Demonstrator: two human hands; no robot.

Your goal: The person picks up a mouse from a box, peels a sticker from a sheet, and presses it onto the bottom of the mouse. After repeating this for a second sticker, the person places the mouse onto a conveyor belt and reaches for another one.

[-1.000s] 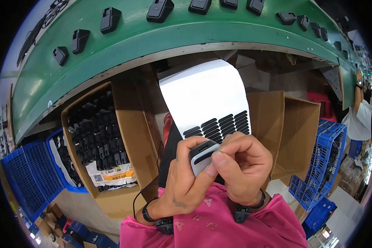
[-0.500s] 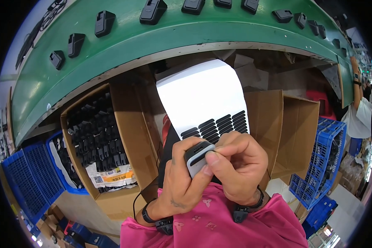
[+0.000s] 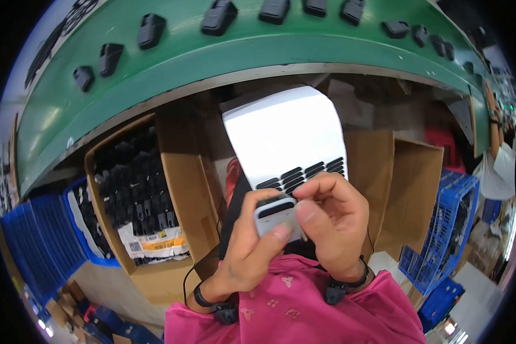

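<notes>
My left hand [image 3: 242,243] is wrapped round a small plastic housing [image 3: 274,220], its thumb on the grey face. A black, elongated oval lies along the far end of that face. Close against the housing's right side, my right hand [image 3: 337,226] has thumb and forefinger drawn together; anything between them is hidden or too small to name. Just beyond both hands, a white sheet [image 3: 286,126] spreads over my lap, with rows of black oval stickers [image 3: 292,175] at its near end. My hands cover part of those rows.
Black plastic housings [image 3: 218,17] stand spaced along the green workbench [image 3: 258,53]. On the left, a cardboard box [image 3: 189,189] holds many black parts, beside a blue crate [image 3: 46,241]. An open carton [image 3: 407,195] and a blue crate [image 3: 441,229] stand right. Another person's arm [image 3: 495,123] shows far right.
The housing has turned so its grey face shows more fully toward me. My right thumb and forefinger have lifted slightly off its far edge, where they were pressing.
</notes>
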